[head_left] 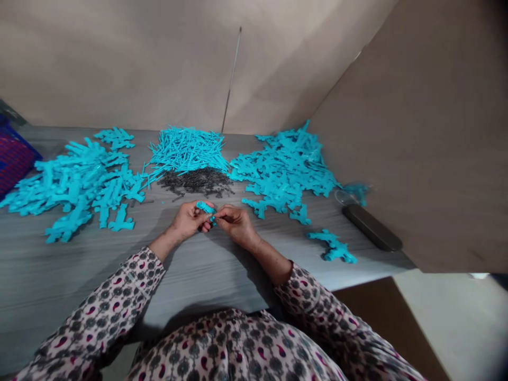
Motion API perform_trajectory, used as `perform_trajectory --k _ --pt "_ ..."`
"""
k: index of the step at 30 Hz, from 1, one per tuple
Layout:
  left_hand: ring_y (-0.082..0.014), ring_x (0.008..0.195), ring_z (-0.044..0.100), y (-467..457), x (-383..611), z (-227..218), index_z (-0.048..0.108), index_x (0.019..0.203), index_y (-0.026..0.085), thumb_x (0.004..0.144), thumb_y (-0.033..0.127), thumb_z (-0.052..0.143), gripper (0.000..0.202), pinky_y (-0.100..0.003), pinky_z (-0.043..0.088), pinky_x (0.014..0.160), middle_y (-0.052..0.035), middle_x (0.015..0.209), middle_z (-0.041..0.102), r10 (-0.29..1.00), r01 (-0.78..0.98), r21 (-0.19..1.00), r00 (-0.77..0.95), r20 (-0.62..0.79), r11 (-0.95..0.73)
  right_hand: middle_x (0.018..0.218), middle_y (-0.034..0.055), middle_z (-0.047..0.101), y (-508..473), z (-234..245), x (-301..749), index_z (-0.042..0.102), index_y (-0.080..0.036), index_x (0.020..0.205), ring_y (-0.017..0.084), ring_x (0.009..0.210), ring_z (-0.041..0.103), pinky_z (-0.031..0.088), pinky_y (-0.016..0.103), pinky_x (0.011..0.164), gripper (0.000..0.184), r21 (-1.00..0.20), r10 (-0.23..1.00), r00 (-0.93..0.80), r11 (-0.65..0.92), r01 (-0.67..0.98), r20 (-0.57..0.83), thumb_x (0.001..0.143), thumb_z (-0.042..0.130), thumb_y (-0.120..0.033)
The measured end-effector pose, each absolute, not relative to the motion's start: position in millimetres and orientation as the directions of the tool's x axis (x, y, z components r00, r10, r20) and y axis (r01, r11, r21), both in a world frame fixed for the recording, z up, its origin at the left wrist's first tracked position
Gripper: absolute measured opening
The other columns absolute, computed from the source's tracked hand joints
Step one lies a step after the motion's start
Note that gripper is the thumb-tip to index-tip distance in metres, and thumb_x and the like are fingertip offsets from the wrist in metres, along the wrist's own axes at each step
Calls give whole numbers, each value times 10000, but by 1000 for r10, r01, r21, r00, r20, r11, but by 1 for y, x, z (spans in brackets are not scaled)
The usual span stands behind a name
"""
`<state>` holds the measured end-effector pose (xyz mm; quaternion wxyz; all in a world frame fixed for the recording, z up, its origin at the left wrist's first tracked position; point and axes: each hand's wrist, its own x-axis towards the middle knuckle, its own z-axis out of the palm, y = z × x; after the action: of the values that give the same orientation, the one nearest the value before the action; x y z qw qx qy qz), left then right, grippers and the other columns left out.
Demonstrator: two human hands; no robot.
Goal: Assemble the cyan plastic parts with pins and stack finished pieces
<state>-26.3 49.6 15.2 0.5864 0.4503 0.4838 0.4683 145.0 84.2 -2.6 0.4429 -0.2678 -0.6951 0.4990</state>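
"What's that at the far left edge?"

"A basket (14,161) of red and blue plastic, cut off by the frame, at the back corner of the counter (99,275). I can't make out anything inside it."

"And the hands?"

"The left hand (186,221) and right hand (237,226) meet just above the counter. The left grip is narrow, curled around a small turquoise plastic piece (205,207). The right grip is narrow too, pinching the same piece near its end."

"What does the piece look like?"

"Bright and slender, though the fingers hide part of it."

"What's in front of the hands?"

"A heap of dark little pins (196,181) lies just below a heap of turquoise sticks (186,151). Larger heaps of branched turquoise pieces spread to the left (75,182) and right (283,169)."

"Anything further right?"

"A small cluster of those pieces (332,247), plus a black oblong case (371,227) beside a clear plastic bag (349,194)."
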Motion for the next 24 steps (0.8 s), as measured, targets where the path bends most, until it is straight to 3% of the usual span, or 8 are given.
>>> perform_trajectory --k 9,16,20,24 --pt "-138 455 627 46 -27 25 618 989 100 621 344 850 498 -221 522 455 0 535 665 966 -121 961 114 -233 247 641 -3 566 74 3 145 660 -175 699 122 608 527 396 237 578 143 -823 755 -454 563 78 473 808 588 -117" --pt "-80 351 522 46 -43 35 661 1106 82 710 193 758 422 -159 413 376 14 491 647 917 146 928 161 -364 343 734 14 560 70 0 142 640 -180 784 137 661 517 430 245 630 163 -684 618 -604 712 157 503 789 536 -54" --pt "-58 299 416 44 -49 33 677 1162 89 739 209 723 442 -144 294 335 51 421 570 920 238 917 153 -361 320 798 38 565 68 -4 139 608 -186 802 164 735 533 464 272 698 148 -599 581 -641 768 227 501 809 528 -61" --pt "-62 326 398 45 -51 27 692 1167 88 781 237 653 416 -154 283 364 65 396 509 930 282 920 168 -328 273 824 47 560 66 -6 137 583 -193 785 180 788 538 475 292 745 160 -545 570 -675 788 288 468 834 515 -57"
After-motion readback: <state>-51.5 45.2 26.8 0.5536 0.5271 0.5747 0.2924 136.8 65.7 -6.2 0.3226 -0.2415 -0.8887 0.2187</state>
